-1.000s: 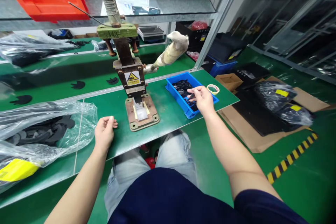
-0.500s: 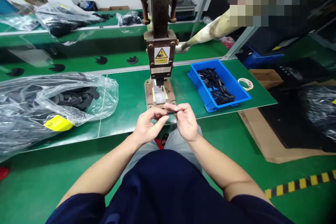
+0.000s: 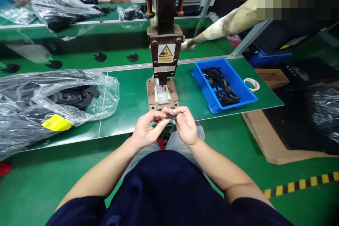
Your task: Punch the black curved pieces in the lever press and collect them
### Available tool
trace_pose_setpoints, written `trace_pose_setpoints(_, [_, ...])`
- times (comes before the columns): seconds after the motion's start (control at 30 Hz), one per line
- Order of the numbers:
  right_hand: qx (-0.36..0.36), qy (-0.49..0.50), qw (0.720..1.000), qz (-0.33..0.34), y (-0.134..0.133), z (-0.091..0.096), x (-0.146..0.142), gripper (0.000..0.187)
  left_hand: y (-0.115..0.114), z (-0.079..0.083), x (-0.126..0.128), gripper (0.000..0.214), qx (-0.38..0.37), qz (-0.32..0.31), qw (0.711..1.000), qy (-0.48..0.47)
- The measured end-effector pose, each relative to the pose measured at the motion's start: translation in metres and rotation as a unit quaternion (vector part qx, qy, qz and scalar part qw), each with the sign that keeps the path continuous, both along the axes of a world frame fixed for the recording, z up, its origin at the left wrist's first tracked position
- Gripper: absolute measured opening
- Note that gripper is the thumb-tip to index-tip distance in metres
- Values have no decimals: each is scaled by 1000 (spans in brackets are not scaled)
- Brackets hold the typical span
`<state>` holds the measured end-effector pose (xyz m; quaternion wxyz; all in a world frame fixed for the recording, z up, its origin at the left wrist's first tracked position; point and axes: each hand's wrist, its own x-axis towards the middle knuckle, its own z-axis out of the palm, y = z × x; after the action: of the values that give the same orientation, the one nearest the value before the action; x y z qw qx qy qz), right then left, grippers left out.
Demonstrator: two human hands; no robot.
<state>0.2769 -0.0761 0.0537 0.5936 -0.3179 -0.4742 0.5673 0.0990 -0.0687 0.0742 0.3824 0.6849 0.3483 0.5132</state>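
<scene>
Between my two hands is a small, thin black strip (image 3: 171, 116), held level just in front of the press base. My left hand (image 3: 149, 127) pinches its left end between thumb and fingers. At the other end, my right hand (image 3: 186, 125) is closed on the strip too. Fingertips cover parts of it, so its full shape is hidden. Right behind the hands stands a hand press (image 3: 165, 53) with a yellow warning label, its ram above a pale plate (image 3: 162, 97) on the brown base (image 3: 151, 95).
A blue bin (image 3: 246, 93) of black strips stands to the right, beside a tape roll (image 3: 251, 84). On the left lies a clear plastic bag (image 3: 111, 95) of curved black pieces. The press's long handle (image 3: 219, 28) slants up right. Several dark pieces lie behind the bench.
The view has shifted a little, so the press and bin appear slightly farther right. Both hands still hold the black strip, which has turned slightly and shows more of its face.
</scene>
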Motion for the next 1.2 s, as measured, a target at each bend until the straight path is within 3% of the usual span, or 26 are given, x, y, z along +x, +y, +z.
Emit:
trace_pose_setpoints(0.23, [-19,-1,1000,6,2,-7,1,27,1,-4,-4,15,1,1,1000,17])
trace_pose_setpoints(0.47, [-20,-44,999,0,5,-12,-3,28,14,1,-13,27,148,11,983,109])
trace_pose_setpoints(0.53, [-16,-66,998,-3,11,-11,-2,32,25,0,-17,25,165,-9,977,134])
trace_pose_setpoints(0.6, [-10,-86,996,-10,24,-2,7,36,42,-4,-23,17,167,10,973,160])
trace_pose_setpoints(0.7, [54,-103,989,-96,55,39,37,40,79,-17,-37,12,151,90,966,192])
trace_pose_setpoints(0.73, [128,-120,969,-175,65,62,48,38,93,-22,-41,14,146,106,962,207])
trace_pose_setpoints(0.8, [200,-101,944,-241,81,117,66,36,118,-31,-46,18,144,105,952,248])
trace_pose_setpoints(0.87, [273,-99,920,-264,89,174,72,24,137,-37,-47,21,149,88,939,298])
trace_pose_setpoints(0.97, [346,-141,900,-224,89,234,63,42,152,-41,-42,24,157,68,911,375])
trace_pose_setpoints(1.07, [375,-196,888,-178,86,248,52,49,156,-39,-36,27,155,50,890,425])
trace_pose_setpoints(1.2, [397,-187,885,-159,79,215,57,29,157,-32,-34,32,144,17,884,445])
